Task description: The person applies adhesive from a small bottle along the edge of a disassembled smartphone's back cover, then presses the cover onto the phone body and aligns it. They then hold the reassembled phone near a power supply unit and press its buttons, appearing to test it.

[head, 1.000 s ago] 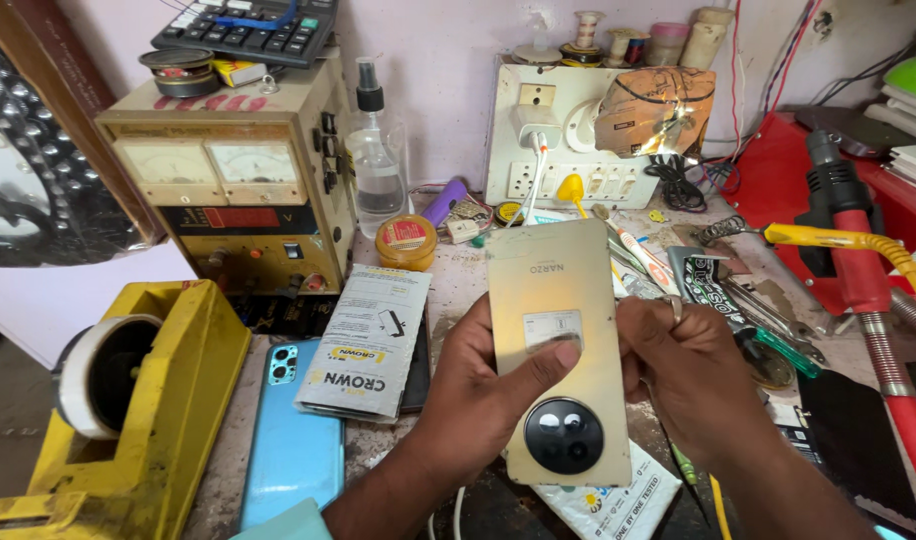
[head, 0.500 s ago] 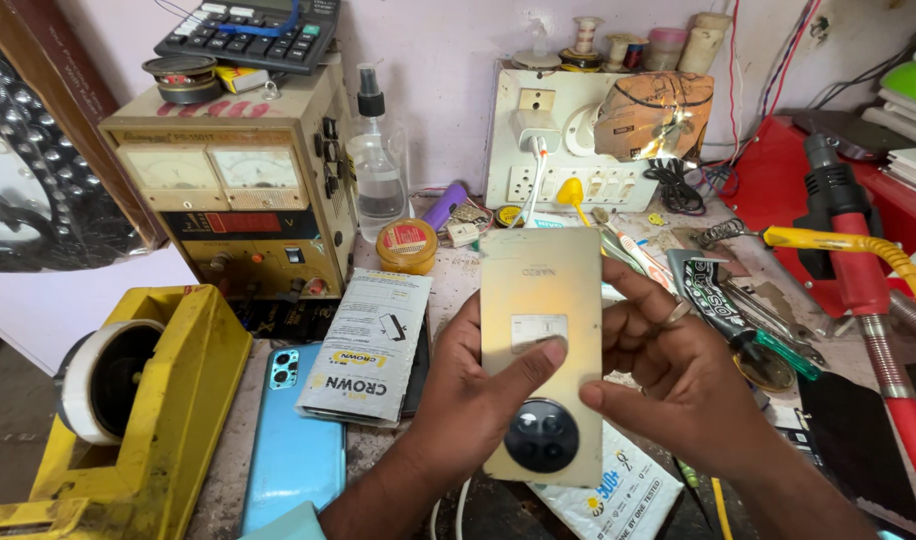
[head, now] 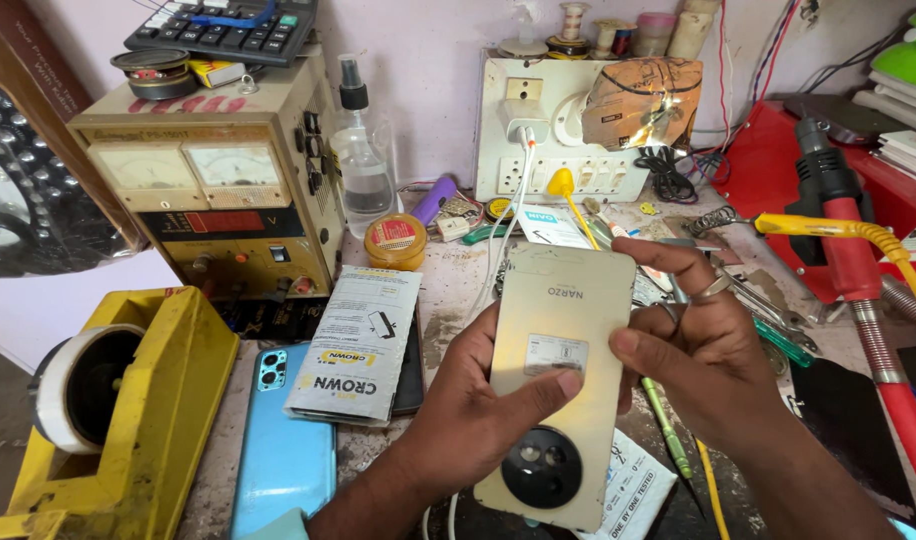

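Gold phone (head: 563,340) held back-up above worktop (head: 448,300), camera ring toward the wearer. Left hand (head: 478,400) closed along left edge, thumb laid across the small sticker on the back. Right hand (head: 703,345) closed on right edge, fingers curled over upper corner; ring on one finger.

Handling, judged: light, rigid slab; glossy back probably slippery; screen side likely fragile. Best gripped by the long edges, clear of camera ring.

Relative to phone: blue phone (head: 283,450) left, flat on worktop; printed packet (head: 353,345) left, partly overlapping blue phone; yellow tape dispenser (head: 108,400) far left; power supply (head: 208,200) upper left; socket board (head: 563,125) behind.

Hidden: screen side, lower edge behind left wrist. Small tools to right cluttered, hard to separate.
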A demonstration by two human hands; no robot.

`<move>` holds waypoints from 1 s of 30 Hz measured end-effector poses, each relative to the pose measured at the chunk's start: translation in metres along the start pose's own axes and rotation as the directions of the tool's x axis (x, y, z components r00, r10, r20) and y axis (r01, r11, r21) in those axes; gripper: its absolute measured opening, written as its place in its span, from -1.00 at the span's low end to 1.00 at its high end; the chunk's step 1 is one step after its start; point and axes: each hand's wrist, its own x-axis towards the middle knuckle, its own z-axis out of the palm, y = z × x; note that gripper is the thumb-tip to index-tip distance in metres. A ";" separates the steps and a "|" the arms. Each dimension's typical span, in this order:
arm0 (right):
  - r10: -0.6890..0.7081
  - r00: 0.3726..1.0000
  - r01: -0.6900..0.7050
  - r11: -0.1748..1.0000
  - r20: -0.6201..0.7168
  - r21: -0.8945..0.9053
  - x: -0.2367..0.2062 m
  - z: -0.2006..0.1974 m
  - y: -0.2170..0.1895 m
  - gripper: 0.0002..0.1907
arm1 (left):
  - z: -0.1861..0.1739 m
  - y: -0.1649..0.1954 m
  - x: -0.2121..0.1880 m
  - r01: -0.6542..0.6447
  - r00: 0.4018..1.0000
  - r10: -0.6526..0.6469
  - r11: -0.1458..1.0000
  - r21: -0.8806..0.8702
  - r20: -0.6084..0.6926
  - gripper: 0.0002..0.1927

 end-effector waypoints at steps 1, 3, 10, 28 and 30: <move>-0.041 0.999 0.041 0.999 0.006 0.003 0.000 -0.002 0.002 -0.40 | 0.000 0.000 0.000 -0.002 1.000 0.002 0.999 0.035 -0.001 -0.53; -0.041 0.991 0.040 0.999 -0.129 -0.011 0.003 -0.010 0.005 -0.63 | 0.000 -0.002 0.000 -0.005 1.000 0.005 0.994 0.107 -0.001 -0.52; 0.042 0.965 -0.074 0.991 -0.260 -0.115 0.007 -0.002 0.003 -0.56 | -0.002 -0.005 0.006 0.044 0.996 -0.039 0.998 0.052 -0.077 -0.51; 0.014 0.933 -0.081 0.982 -0.359 -0.171 0.006 -0.002 -0.004 -0.74 | -0.003 -0.005 0.003 0.011 1.000 -0.010 0.988 0.153 -0.009 -0.47; 0.031 0.943 -0.043 0.999 -0.332 -0.030 0.006 -0.001 -0.003 -0.72 | -0.003 -0.005 0.004 0.008 1.000 -0.009 0.988 0.157 0.002 -0.48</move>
